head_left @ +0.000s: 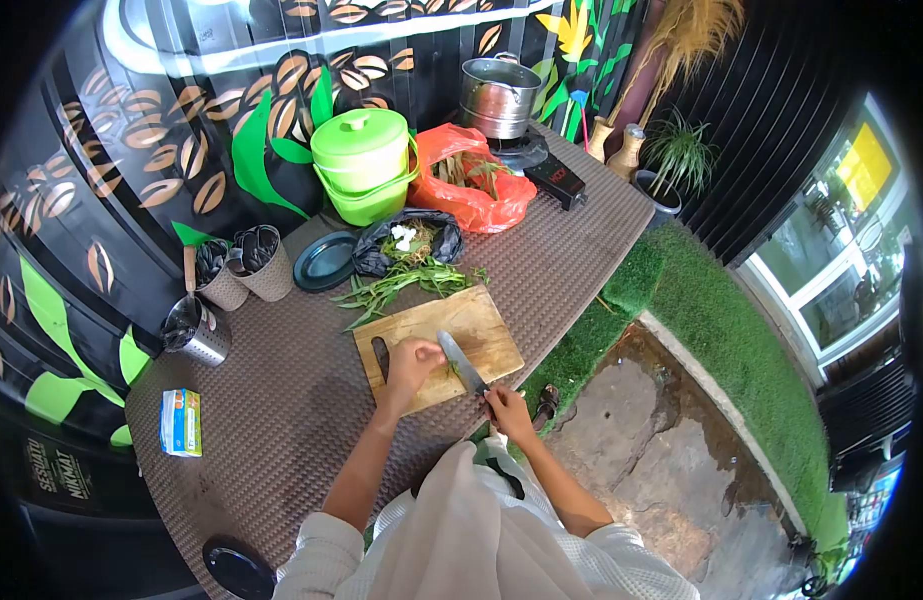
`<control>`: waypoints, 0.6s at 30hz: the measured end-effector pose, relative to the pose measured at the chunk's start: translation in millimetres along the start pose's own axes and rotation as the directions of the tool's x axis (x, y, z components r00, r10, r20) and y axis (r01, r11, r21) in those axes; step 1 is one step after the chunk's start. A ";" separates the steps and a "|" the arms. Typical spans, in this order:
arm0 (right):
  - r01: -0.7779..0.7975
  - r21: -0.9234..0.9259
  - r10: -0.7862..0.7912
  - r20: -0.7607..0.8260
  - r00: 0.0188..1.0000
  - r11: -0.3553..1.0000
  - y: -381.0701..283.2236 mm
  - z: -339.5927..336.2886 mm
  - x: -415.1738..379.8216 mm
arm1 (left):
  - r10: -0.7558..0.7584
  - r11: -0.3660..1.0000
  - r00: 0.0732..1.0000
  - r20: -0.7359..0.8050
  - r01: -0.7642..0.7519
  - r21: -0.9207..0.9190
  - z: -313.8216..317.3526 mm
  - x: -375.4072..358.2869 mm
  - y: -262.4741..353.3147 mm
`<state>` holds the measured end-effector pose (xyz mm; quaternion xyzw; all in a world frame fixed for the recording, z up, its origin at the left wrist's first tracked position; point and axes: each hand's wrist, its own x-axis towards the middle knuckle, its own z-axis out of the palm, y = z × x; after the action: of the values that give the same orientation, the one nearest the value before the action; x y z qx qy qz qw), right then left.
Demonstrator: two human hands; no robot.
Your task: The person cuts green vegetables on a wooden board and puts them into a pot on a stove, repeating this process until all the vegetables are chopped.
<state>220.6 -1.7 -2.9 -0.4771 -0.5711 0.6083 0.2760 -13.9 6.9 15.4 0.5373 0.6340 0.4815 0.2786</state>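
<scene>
A wooden cutting board [486,318] with a handle slot lies near the table's front edge. My right hand [509,412] is wrapped round the black handle of a kitchen knife [461,362], whose blade rests over the board and points away from me. My left hand [413,366] is over the board's left half, beside the blade, with its fingers curled together; what they hold, if anything, is hidden. A small bit of green leaf [453,369] shows beside the blade. Behind the board lies a heap of long green leafy stems [411,284].
Behind the greens are a black plastic bag [444,238], a dark plate [324,262], a lime-green lidded container [359,160] and a red bag [481,205]. A pot [500,97] and black stove [556,180] stand farther back. Utensil cups [265,272] and a tissue pack [181,423] are left.
</scene>
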 end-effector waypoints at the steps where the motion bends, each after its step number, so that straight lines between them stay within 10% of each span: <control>1: 0.104 -0.228 -0.125 -0.081 0.989 0.968 7.1 1.1 -0.5 | -0.001 1.000 1.000 0.000 0.001 0.000 -2.6 -5.7 3.8; 11: 0.232 -0.479 -0.356 -0.184 0.916 0.846 26.3 26.6 -10.1 | -0.072 0.992 0.997 0.038 0.068 0.102 13.8 -26.9 -13.9; 18: -0.027 0.067 0.028 -0.011 1.000 0.997 10.6 22.7 -14.9 | -0.065 0.996 0.997 -0.033 0.067 0.060 8.1 -26.0 7.7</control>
<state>208.3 -26.7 -11.6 -0.4791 -0.5419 0.6281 0.2868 3.3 -15.6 15.1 0.5166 0.6702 0.4606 0.2680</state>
